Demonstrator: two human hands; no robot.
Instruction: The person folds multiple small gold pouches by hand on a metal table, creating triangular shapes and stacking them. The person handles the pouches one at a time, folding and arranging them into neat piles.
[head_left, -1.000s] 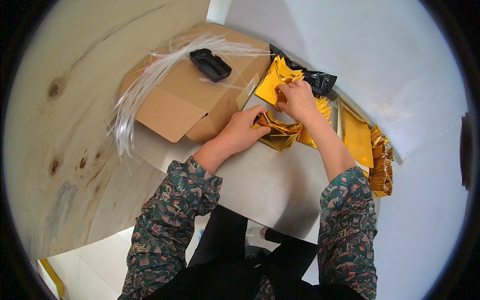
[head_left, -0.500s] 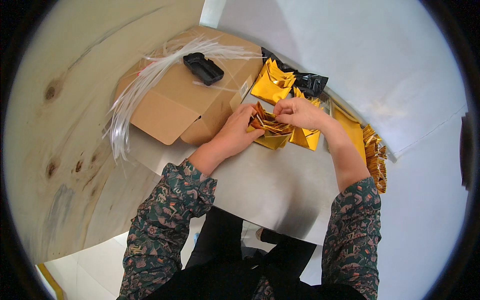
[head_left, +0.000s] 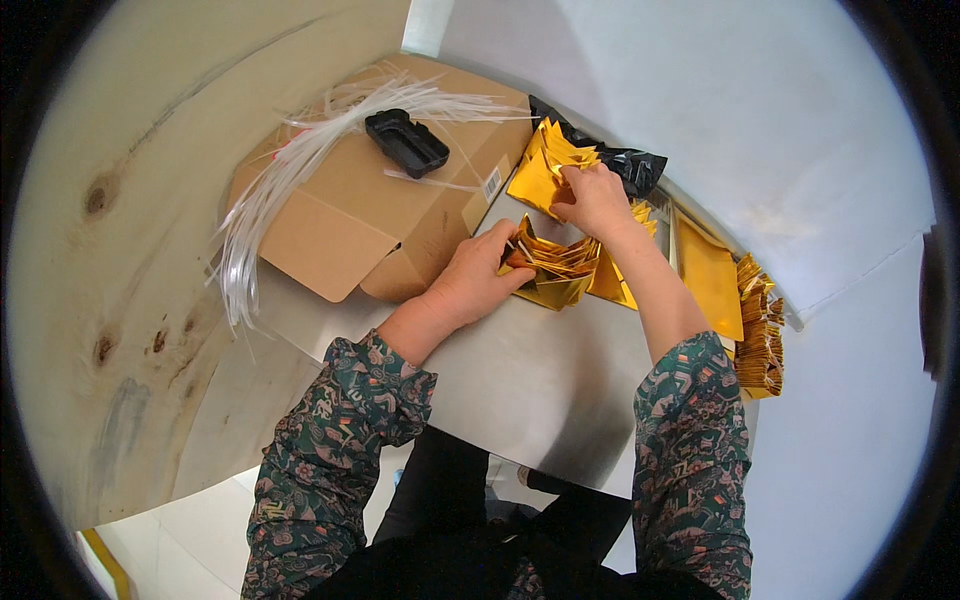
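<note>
My left hand (head_left: 472, 275) grips one side of a fanned stack of folded gold foil papers (head_left: 565, 275), thumb in front and fingers behind, on the metal tabletop. Behind it, my right hand (head_left: 597, 200) is at the near right edge of a second gold foil stack (head_left: 536, 183); its thumb and fingers close on a folded piece there. A third gold foil stack (head_left: 610, 280) lies partly hidden under my right wrist.
To the left a cardboard box (head_left: 330, 245) carries a bundle of clear plastic strips (head_left: 250, 215) and a black plastic tray (head_left: 407, 143). Black plastic (head_left: 635, 168) lies along the wall. At right are a flat gold sheet (head_left: 708, 275) and bundled gold pieces (head_left: 760, 340).
My right hand has moved away from the front stack, up and back to the rear gold stack. My left hand stays on the front stack.
</note>
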